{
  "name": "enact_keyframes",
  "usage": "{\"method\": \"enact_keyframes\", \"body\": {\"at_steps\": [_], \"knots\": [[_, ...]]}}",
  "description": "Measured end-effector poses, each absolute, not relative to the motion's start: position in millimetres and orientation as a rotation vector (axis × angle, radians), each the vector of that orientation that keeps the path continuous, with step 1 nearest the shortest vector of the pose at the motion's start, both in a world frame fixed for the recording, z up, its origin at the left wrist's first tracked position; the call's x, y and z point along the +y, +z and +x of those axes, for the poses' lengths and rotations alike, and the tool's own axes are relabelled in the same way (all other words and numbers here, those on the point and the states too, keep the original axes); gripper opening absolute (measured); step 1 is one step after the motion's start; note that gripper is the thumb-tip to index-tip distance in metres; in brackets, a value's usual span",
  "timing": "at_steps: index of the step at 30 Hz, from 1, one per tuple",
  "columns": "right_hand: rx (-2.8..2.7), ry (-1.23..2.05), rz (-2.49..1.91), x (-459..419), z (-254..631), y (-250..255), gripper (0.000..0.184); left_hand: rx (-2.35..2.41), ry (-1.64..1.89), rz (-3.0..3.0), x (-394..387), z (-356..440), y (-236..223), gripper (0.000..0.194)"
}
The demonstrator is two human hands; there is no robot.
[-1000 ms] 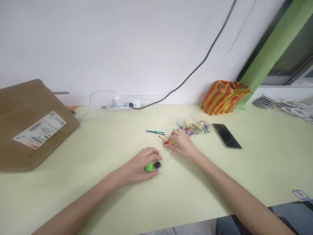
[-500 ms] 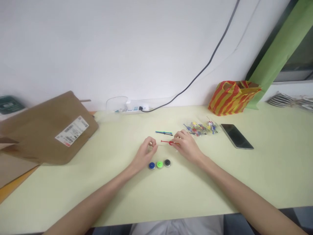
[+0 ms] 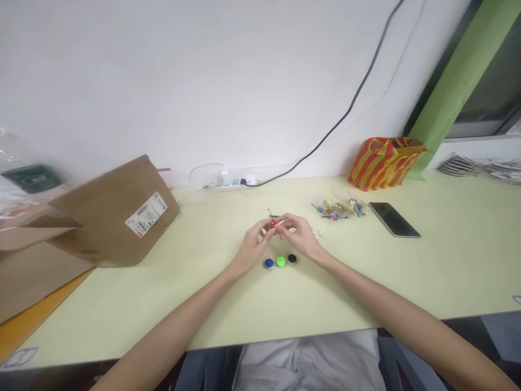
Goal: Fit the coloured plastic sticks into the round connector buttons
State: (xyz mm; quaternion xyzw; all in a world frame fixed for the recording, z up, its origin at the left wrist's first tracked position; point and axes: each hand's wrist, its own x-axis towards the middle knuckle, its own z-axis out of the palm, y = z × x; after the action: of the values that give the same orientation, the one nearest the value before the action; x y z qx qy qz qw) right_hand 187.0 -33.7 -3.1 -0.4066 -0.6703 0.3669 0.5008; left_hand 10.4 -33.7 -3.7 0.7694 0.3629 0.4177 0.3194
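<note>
Between my two hands is a thin red plastic stick with a round red middle part (image 3: 273, 223), tilted, its ends poking out above and below the fingers. My left hand (image 3: 253, 241) pinches it from the left, and my right hand (image 3: 300, 234) grips it from the right with thumb and fingers. Behind the fingertips, a blue stick (image 3: 274, 216) lies partly hidden on the table. A white and yellow piece (image 3: 317, 233) shows just past my right hand. Below the hands stand three small round pieces in a row: blue (image 3: 269, 263), bright green (image 3: 280, 262) and black (image 3: 292, 259).
Clear bags of coloured plastic parts (image 3: 340, 207) lie right of the hands, with a phone (image 3: 394, 220) beside them. A striped bag (image 3: 385, 164) stands against the wall. Leftward leans a brown cardboard parcel (image 3: 118, 217). A power strip (image 3: 234, 181) with a black cable sits at the back.
My hands have come together around the red stick, which was in my right hand alone and is now turned steeply upward. The camera view has shifted slightly.
</note>
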Motion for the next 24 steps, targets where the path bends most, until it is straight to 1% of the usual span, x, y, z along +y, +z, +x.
{"method": "enact_keyframes", "body": {"at_steps": [3, 7, 11, 16, 21, 24], "knots": [[-1.684, 0.904, -0.968, -37.8, 198.2, -1.7, 0.027, 0.951, 1.079, 2.056, -38.1, 12.2, -6.9, 0.032], [-1.783, 0.864, -0.960, -41.1, 204.7, 1.6, 0.022, 0.920, 1.056, 2.165, -40.5, 11.6, -10.2, 0.024], [-1.853, 0.793, -0.972, -44.6, 203.5, 2.0, 0.025, 0.936, 1.000, 2.269, -37.2, 9.9, -11.1, 0.020], [-1.886, 0.705, -0.935, -48.5, 200.6, -1.2, 0.024, 0.983, 1.051, 2.327, -31.8, 9.2, -11.3, 0.017], [-1.941, 0.567, -0.972, -48.4, 199.8, -4.8, 0.011, 0.957, 1.054, 2.547, -27.0, 5.7, -7.0, 0.013], [-2.002, 0.547, -1.005, -46.9, 201.1, -3.6, 0.011, 0.954, 1.031, 2.651, -24.3, 2.8, -4.7, 0.012]]}}
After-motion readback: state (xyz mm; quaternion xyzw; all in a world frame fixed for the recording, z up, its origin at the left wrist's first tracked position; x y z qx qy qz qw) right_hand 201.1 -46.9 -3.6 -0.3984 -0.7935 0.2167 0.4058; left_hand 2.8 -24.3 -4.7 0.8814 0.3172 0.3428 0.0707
